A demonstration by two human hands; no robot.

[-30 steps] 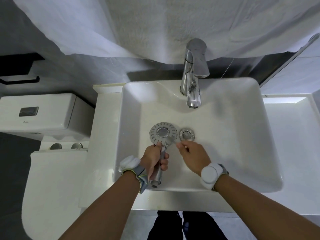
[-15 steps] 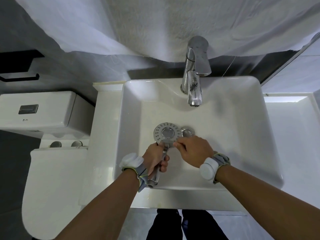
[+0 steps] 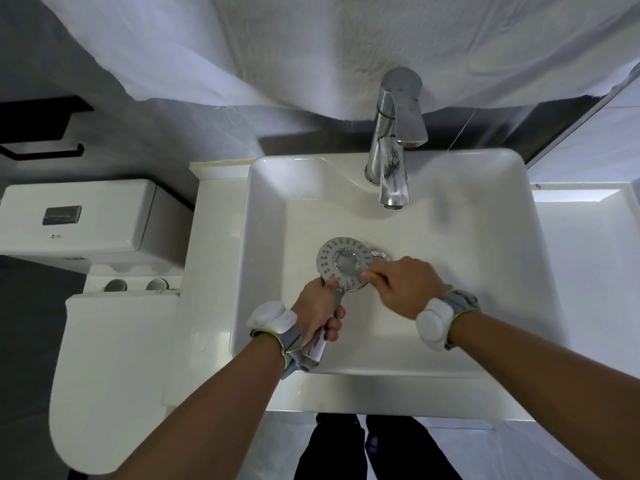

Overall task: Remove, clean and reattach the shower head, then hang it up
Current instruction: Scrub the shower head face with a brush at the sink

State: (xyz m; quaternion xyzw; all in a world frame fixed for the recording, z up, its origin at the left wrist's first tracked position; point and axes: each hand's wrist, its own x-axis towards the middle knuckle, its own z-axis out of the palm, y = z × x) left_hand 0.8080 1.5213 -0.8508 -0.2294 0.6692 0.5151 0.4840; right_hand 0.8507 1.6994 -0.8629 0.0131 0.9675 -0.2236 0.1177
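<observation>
**Shower head held over basin, right hand at its face**

Obs.: the round chrome shower head with a ring of spray holes lies face-up low inside the white rectangular ceramic sink, detached from any hose that can be seen. Its chrome handle runs from the disc back toward the person and a little left, open end near the sink's front rim.

Left hand: fingers curled round the handle just below the disc, gripping it.

Right hand: fingers bunched at the disc's right edge, touching it. Whether they pinch the rim, rub it, or hold some small thing cannot be told; the tips are blurred.

Key relation: the disc sits just ahead of both hands, between them. The right hand is nearer the spray face; the left steadies along the long axis. The chrome drain is partly hidden behind the disc and right hand.

Judgement: cleaning step in progress. The chrome mixer tap stands beyond the disc; no water is seen running. Reattaching and hanging not yet done.
</observation>
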